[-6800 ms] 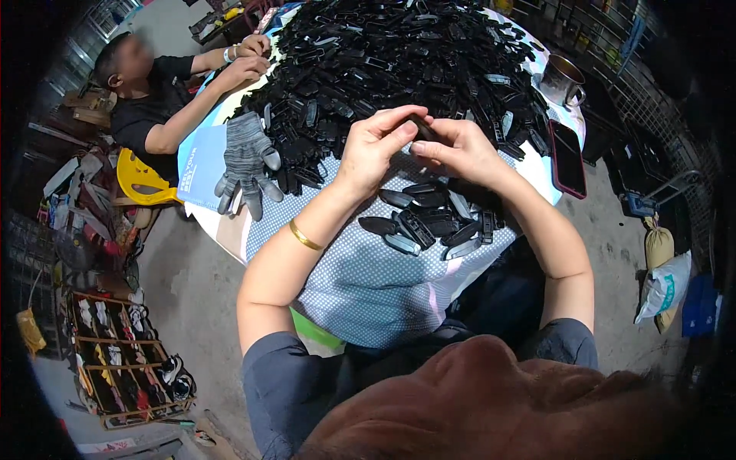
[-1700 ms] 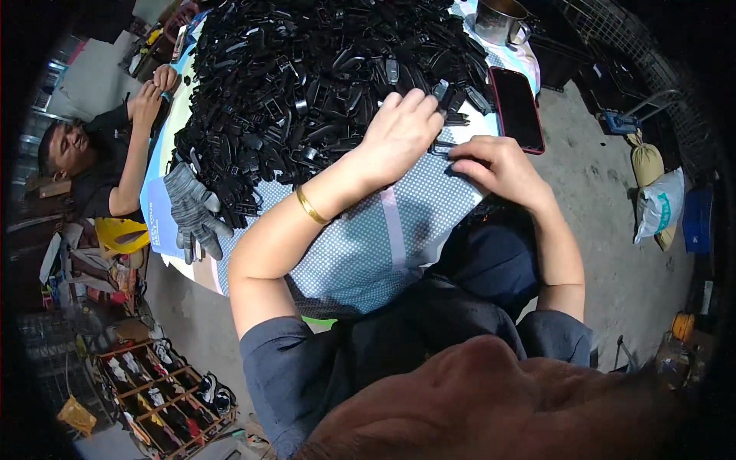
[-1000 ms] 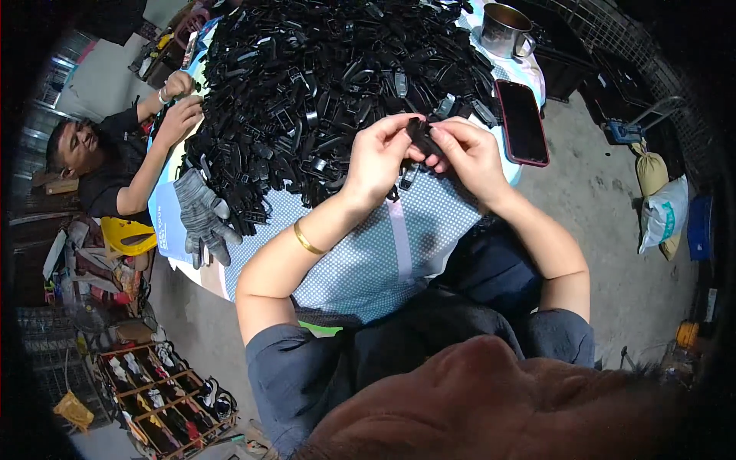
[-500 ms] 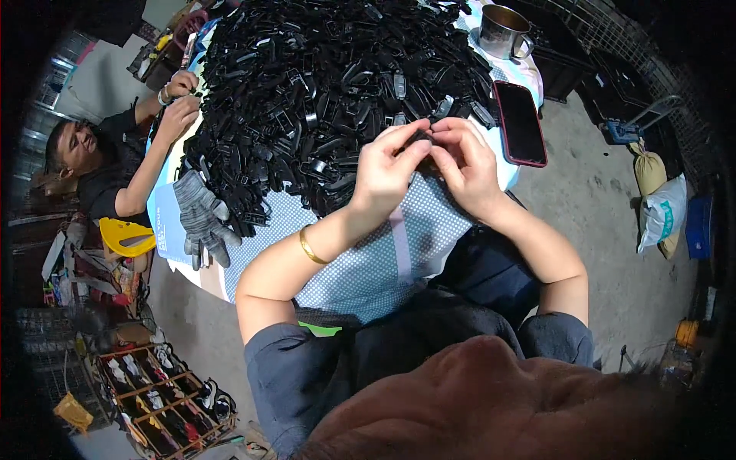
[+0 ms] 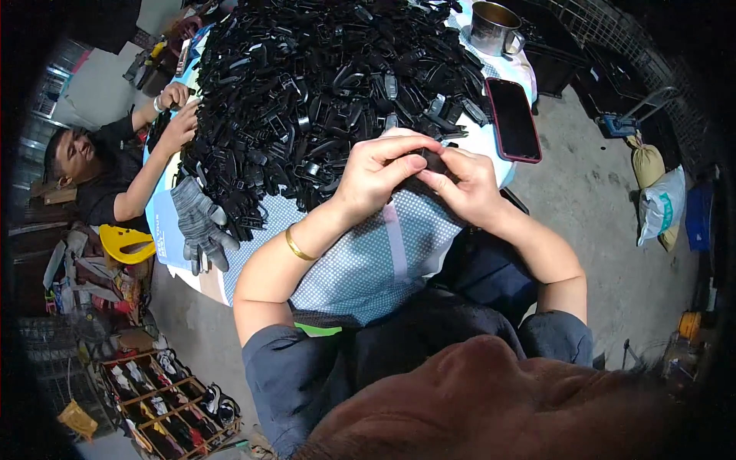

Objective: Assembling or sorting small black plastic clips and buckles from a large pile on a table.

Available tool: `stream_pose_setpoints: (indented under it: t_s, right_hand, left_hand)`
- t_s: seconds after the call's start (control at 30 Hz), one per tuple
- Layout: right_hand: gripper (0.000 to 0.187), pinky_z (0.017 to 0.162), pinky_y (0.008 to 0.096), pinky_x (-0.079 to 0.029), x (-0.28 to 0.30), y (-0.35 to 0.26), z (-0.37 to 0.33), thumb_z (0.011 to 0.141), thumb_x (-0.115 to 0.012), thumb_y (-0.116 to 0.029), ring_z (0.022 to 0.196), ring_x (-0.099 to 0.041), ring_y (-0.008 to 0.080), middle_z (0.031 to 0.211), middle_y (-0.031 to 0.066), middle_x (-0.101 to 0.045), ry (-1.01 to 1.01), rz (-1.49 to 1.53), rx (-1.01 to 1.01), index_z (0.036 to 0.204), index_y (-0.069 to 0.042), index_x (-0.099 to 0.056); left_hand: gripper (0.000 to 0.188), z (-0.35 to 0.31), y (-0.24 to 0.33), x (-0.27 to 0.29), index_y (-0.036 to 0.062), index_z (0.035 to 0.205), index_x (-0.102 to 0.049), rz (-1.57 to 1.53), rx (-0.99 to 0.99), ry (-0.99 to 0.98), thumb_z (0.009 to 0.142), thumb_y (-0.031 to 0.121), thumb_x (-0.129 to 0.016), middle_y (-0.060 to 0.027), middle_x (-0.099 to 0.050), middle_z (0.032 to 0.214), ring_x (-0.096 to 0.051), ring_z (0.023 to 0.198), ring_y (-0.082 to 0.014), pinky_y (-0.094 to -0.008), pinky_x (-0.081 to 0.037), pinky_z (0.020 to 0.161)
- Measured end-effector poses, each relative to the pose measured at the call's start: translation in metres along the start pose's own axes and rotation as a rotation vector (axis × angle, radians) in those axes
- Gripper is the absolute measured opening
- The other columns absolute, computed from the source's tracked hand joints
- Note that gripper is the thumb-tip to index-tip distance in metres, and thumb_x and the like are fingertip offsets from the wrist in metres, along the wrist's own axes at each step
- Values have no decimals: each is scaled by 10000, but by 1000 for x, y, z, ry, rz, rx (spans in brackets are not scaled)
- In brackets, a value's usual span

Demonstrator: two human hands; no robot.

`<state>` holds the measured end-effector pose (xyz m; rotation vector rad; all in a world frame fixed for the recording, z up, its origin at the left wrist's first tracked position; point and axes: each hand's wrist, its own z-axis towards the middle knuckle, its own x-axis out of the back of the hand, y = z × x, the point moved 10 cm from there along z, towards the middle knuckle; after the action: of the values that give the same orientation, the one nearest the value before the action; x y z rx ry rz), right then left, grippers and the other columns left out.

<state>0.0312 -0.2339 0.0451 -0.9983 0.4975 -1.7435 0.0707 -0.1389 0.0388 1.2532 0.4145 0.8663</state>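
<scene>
Both hands meet over the near edge of a heap of small black plastic pieces, some shaped like buckles. My left hand, its wrist in a gold bangle, pinches a small black plastic piece between thumb and fingers. From the other side, my right hand grips the same piece with bent fingers and thumb. The fingers cover much of it, so its exact kind is hidden. Beneath the hands lies a dotted, pale blue cloth on the table.
A phone and a metal mug stand right of the heap. At its left lies a grey glove. A co-worker has both hands at the far left edge. Sacks sit on the floor at right; a compartmented rack stands lower left.
My hands have shifted slightly down, and the fingers have closed further around the black piece. The whole view has moved a little. The co-worker's hands stay by the heap's left edge.
</scene>
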Motion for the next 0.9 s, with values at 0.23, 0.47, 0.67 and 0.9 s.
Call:
stream_pose_setpoints:
  t_s: [0.23, 0.47, 0.67, 0.9]
  right_hand:
    - [316, 706, 348, -488, 21, 27, 12, 670, -674, -149, 777, -610, 275, 850, 130, -622, -403, -252, -143, 960, -32, -633]
    - [266, 761, 357, -450, 2, 19, -4, 660, -664, -63, 880, -540, 278, 884, 112, -543, -428, -444, 49, 917, -17, -613]
    - [221, 727, 355, -454, -4, 22, -3, 669, -658, -90, 855, -527, 267, 830, 94, -542, -448, -580, 77, 869, -24, -593]
    - [193, 653, 340, -461, 21, 21, 4, 760, -551, -23, 712, -563, 270, 799, 124, -588, -269, -419, 129, 944, 1, -603]
  left_hand:
    - [326, -14, -27, -14, -13, 1154, -537, 123, 399, -119, 843, 79, -563, -33, -635, 833, -590, 751, -93, -224, -491, 719]
    - [266, -9, -7, -44, -7, 949, -554, 649, -9, -254, 740, 130, -647, -121, -555, 752, -546, 704, -280, -339, -453, 640]
    - [124, 18, -16, -36, -11, 795, -550, 1220, -114, -115, 729, 93, -566, -141, -483, 903, -469, 857, -312, -378, -439, 720]
    - [250, 14, 17, -14, -9, 912, -625, 953, -252, 164, 677, 54, -683, -148, -488, 1006, -494, 874, -284, -357, -445, 743]
